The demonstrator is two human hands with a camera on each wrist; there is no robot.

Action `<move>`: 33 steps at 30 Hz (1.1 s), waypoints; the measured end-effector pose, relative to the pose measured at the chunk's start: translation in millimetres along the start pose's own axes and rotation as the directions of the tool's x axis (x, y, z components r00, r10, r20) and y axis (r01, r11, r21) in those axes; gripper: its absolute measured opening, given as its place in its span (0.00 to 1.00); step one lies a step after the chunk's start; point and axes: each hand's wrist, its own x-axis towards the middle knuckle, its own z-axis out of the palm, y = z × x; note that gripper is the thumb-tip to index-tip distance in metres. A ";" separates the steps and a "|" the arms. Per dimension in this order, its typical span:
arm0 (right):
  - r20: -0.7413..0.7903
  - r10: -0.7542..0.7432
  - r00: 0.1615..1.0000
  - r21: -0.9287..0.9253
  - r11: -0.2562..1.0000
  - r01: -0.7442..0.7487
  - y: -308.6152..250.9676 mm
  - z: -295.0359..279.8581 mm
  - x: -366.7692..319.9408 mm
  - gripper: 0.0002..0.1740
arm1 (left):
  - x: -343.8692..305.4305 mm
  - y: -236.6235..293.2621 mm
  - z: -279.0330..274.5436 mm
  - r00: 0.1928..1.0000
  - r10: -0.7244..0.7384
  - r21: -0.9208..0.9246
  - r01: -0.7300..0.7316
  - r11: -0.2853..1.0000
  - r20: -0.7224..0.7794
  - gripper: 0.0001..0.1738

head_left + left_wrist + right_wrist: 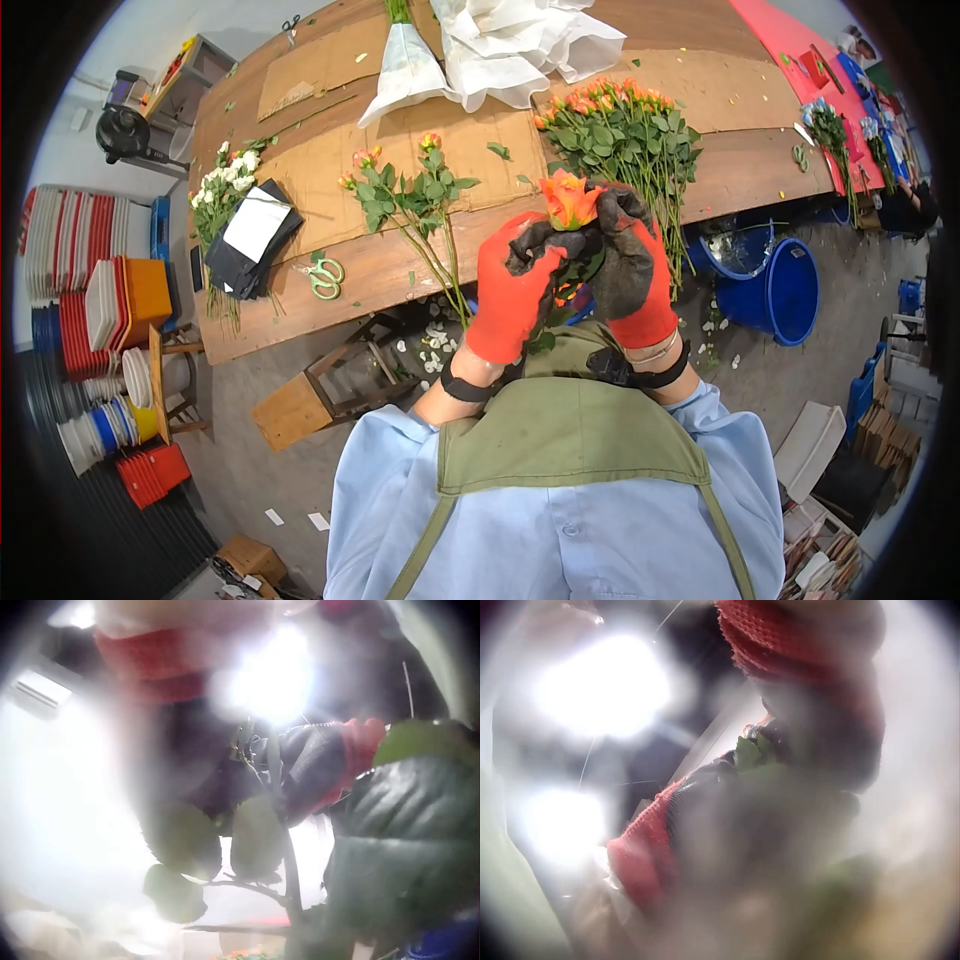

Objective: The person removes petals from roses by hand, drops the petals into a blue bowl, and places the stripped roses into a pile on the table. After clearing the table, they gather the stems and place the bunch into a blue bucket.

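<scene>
An orange rose [568, 203] stands upright in front of the person's chest, close to the table's near edge. The left hand [520, 285], in a red glove with a black palm, grips it just under the bloom. On the other side, the matching gloved right hand [635, 262] has its curled fingertips at the bloom's edge, pinching there. Much of the stem is hidden behind the hands in the head view. Green leaves [259, 838] on a stem show large in the left wrist view. Glare and blur cover most of the right wrist view.
On the wooden table [300, 325] lie cut roses [405, 195], a large orange rose bunch [630, 135], white flowers [225, 185], green-handled scissors [322, 278] and white wrapping [520, 45]. Blue buckets [775, 295] stand on the right; a wooden stool [320, 395] is below the table edge.
</scene>
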 end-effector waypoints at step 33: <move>0.073 0.109 0.991 -0.068 0.992 -0.104 7.0 -29.6 1.1 0.13 | -7.4 14.5 -2.4 0.949 -0.315 -0.189 0.303 0.934 -0.037 0.26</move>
